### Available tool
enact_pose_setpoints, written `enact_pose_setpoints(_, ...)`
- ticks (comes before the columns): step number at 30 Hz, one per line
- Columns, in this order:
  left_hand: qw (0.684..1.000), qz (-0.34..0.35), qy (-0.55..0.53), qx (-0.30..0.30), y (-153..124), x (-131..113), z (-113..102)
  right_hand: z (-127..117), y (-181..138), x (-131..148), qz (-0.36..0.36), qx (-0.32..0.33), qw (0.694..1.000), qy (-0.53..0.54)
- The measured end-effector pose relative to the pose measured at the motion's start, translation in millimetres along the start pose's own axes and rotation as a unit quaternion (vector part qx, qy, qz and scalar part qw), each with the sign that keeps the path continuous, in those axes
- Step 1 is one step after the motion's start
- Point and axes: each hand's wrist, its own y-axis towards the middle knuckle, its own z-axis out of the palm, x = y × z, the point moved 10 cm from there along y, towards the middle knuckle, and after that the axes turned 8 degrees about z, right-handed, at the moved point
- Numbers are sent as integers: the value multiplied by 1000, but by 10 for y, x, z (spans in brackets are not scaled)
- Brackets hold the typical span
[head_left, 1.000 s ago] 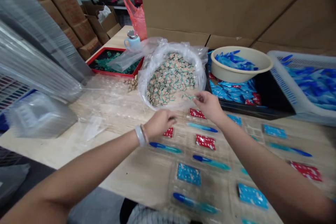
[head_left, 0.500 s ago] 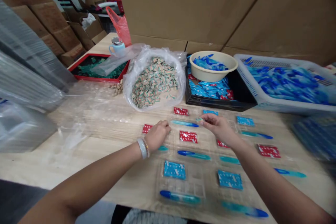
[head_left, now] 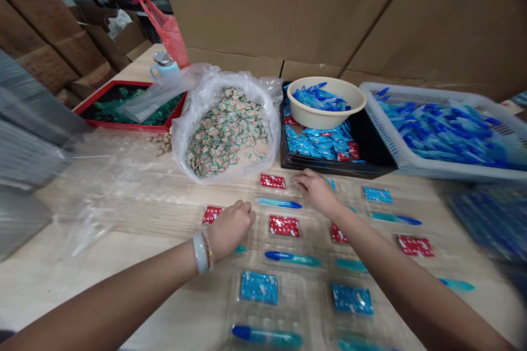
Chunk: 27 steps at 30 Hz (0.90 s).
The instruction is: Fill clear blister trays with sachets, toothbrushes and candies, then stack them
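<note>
Clear plastic trays (head_left: 242, 315) stand in rows on the table, holding red packets (head_left: 285, 226), blue packets (head_left: 259, 287) and blue-and-teal pens (head_left: 292, 259). My right hand (head_left: 316, 189) pinches a small tan-and-green piece (head_left: 293, 181) above a back tray, just right of a red packet (head_left: 272, 181). Over the leftmost tray hovers my left hand (head_left: 231, 229), its fingers curled together; whatever lies inside them is hidden. It partly covers a red packet (head_left: 212, 214) and a pen (head_left: 240, 249).
Behind the trays are a plastic bag (head_left: 183, 162) of small tan-and-green pieces, a black box (head_left: 337, 167) of packets, a cream basin (head_left: 325, 119) of blue pens and a white basket (head_left: 444, 167). A red tray (head_left: 135, 127) and a mug (head_left: 164, 68) are at back left.
My right hand has moved left and slightly away from me with the small piece. My left hand has shifted slightly left and nearer. The whole view has also swung.
</note>
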Motion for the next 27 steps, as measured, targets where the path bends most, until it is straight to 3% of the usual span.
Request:
enact_pose_setpoints(7,984,-29,-134,-110,-211,301,-51,20,-2,-54,-2,-39,997,-72)
enact_pose_setpoints(10,984,-27,-104,-144,-283,311,-10,-3,-12,-62,1,-57,995,-85)
enact_pose_setpoints(14,989,-23,-30,-143,-235,232,55,-49,-52,23,-2,-63,993,-97)
enact_pose_setpoints(17,991,-20,5,-133,-189,181,49,-118,-214,305,-15,-69,996,-63)
enact_pose_setpoints(22,992,23,-1,-125,-208,109,39,157,-562,1071,-102,27,994,35)
enact_pose_setpoints(27,983,47,-62,-164,-299,136,27,401,-519,1308,-101,49,993,29)
